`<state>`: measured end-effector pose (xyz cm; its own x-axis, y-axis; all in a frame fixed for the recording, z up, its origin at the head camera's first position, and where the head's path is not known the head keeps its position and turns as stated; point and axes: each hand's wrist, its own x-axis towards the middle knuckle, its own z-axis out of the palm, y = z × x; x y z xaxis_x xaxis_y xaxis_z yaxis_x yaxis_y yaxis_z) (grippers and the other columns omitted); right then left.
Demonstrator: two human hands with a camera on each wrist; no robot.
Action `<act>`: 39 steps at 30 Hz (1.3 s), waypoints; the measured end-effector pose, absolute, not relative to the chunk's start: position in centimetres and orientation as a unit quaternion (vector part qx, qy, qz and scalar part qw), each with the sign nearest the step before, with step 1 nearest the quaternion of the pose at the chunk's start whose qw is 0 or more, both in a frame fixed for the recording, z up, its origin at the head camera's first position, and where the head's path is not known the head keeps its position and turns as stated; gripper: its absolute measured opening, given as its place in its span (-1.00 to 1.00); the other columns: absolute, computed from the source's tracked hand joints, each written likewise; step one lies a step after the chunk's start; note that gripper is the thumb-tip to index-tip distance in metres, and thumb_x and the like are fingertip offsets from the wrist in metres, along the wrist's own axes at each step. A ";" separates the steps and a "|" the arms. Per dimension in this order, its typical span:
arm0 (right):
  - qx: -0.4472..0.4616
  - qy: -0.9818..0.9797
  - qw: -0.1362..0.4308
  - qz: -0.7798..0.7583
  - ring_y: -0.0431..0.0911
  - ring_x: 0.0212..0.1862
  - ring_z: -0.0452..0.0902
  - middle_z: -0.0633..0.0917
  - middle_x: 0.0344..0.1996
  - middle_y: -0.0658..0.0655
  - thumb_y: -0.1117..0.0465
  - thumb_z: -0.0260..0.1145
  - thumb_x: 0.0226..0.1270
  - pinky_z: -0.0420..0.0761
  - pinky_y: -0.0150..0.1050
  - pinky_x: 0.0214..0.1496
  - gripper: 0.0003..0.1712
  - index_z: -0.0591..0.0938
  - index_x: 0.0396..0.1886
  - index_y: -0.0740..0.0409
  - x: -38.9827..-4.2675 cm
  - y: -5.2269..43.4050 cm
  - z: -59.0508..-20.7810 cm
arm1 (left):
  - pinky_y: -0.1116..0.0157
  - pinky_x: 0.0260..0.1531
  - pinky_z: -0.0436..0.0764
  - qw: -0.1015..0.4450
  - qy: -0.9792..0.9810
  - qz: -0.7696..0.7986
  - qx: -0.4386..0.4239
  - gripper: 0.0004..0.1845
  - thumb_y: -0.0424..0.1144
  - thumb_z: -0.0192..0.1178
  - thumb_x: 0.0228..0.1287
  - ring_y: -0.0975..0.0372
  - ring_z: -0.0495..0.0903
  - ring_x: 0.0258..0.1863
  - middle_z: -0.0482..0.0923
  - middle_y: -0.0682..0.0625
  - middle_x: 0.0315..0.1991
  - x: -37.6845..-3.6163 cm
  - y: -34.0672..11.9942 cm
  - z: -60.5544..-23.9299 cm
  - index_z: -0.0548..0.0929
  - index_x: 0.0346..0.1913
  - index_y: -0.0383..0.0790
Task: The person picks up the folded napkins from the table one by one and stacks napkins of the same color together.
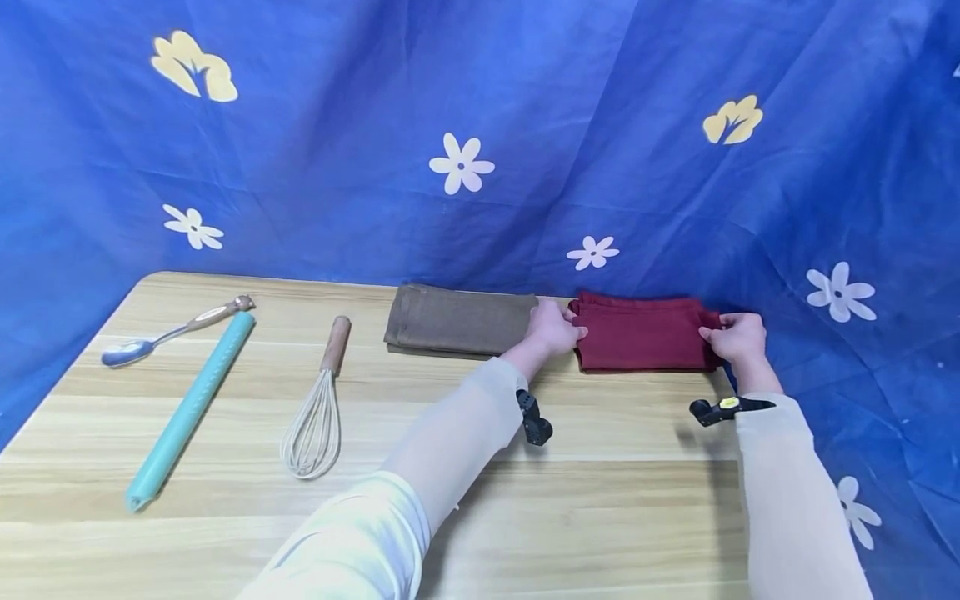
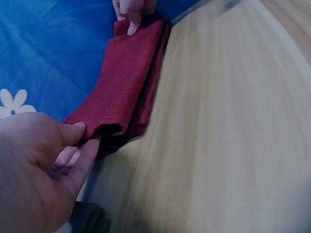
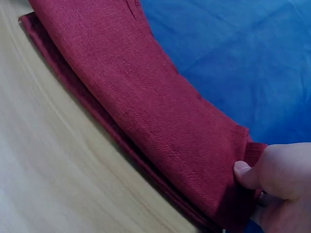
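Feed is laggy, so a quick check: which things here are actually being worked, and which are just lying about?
In hand:
red cloth, pinched at its ends by the left hand and right hand

Lying about:
brown cloth
whisk
teal rolling pin
spoon

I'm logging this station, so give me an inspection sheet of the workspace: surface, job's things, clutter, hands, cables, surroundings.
Surface: light wooden table.
Job's things: folded dark red cloth at the far edge, beside a folded brown cloth.
Clutter: whisk, teal rolling pin, spoon on the left.
Hands: left hand pinches the red cloth's left end; right hand pinches its right end.
Cables: nothing seen.
Surroundings: blue flowered backdrop behind the table.
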<state>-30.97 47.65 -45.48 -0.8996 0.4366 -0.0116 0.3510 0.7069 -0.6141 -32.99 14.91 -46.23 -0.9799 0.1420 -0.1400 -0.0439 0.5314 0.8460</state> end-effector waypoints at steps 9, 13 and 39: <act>-0.231 -0.918 0.093 0.308 0.38 0.28 0.45 0.66 0.15 0.50 0.10 0.42 0.45 0.41 0.13 0.39 -0.43 0.63 0.21 0.50 -30.8 47.3 -47.2 | 0.23 0.00 0.65 0.094 0.856 0.509 -0.007 -0.75 -0.12 0.55 0.30 0.19 0.69 -0.13 0.74 0.05 -0.31 -33.1 15.2 -47.4 0.78 -0.14 -0.20; -0.226 -0.917 0.075 0.320 0.26 0.18 0.54 0.70 0.07 0.45 0.07 0.44 0.46 0.51 0.05 0.23 -0.42 0.65 0.21 0.47 -30.6 47.2 -47.2 | 0.24 -0.05 0.65 0.099 0.860 0.501 -0.009 -0.78 -0.14 0.54 0.30 0.19 0.65 -0.11 0.70 0.05 -0.26 -33.1 14.9 -47.5 0.76 -0.17 -0.18; -0.202 -0.916 0.075 0.338 -0.20 -0.24 0.59 0.81 -0.19 0.24 0.06 0.53 0.40 0.48 -0.42 -0.22 -0.41 0.69 0.16 0.48 -29.8 48.1 -47.8 | 0.27 -0.11 0.64 0.081 0.876 0.475 -0.008 -0.80 -0.13 0.55 0.30 0.21 0.60 -0.18 0.64 0.04 -0.26 -32.8 14.7 -46.9 0.77 -0.24 -0.17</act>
